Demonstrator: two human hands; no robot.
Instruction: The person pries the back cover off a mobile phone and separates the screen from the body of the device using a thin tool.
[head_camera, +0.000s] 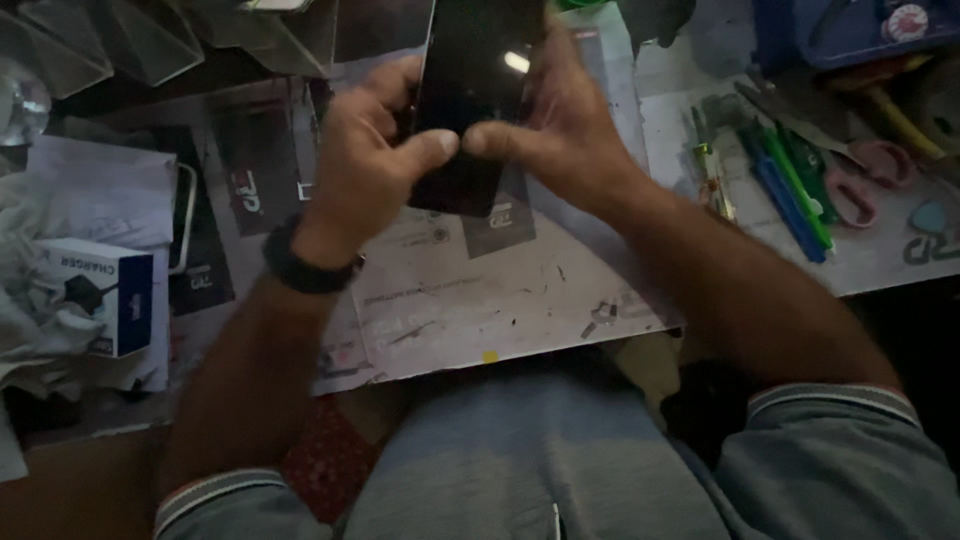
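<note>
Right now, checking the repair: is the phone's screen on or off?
Off: the phone held in both hands shows plain black glass with only a glare spot.

You wear a grey short-sleeved shirt (520, 460) of fine knit, its cuffs ribbed and edged with thin pale and reddish stripes at both upper arms. A dark band, watch-like but too dim to tell for sure, circles your left wrist (305, 262). Your forearms and both hands are bare, without gloves or rings that show.
</note>
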